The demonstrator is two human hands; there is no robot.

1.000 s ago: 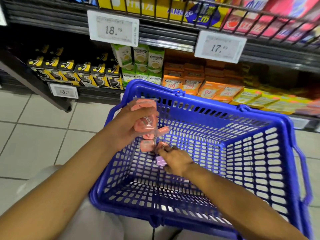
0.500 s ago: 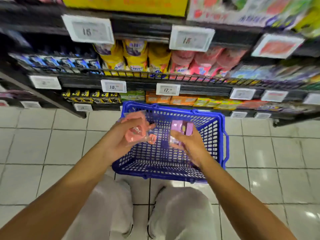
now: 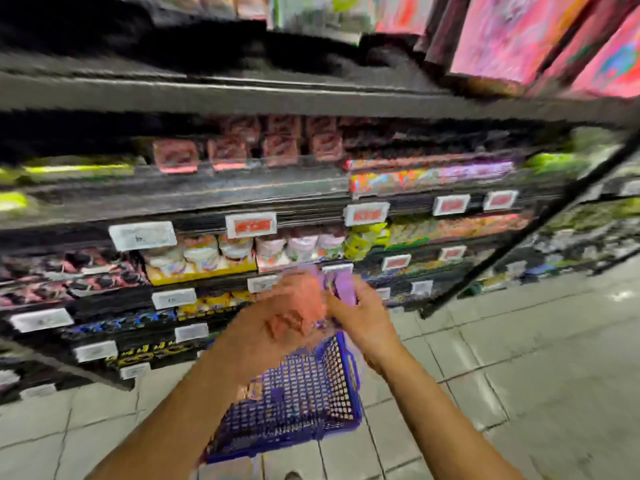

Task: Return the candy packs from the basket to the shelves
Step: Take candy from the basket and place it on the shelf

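Note:
The view is blurred by motion. My left hand [image 3: 266, 332] grips an orange-pink candy pack [image 3: 304, 306] in front of my chest. Close beside it, my right hand [image 3: 363, 315] holds a purple candy pack [image 3: 341, 284] upright. Both hands are raised above the blue plastic basket [image 3: 298, 403], which stands on the tiled floor below them. The basket's inside is too smeared to show any contents. The shelves [image 3: 207, 199] rise just behind the hands, with rows of packs and white price tags.
The dark shelf unit fills the upper view, stocked with yellow boxes of candy [image 3: 201, 258], pink packs [image 3: 242, 147] and big pink bags [image 3: 519, 39] at the top right. A grey tiled floor [image 3: 519, 375] spreads to the right. A second shelf bay stands far right.
Both hands have lifted out of the basket with their packs. My view has swung upward from the basket and low shelves to the higher shelves, and the basket now sits low in view.

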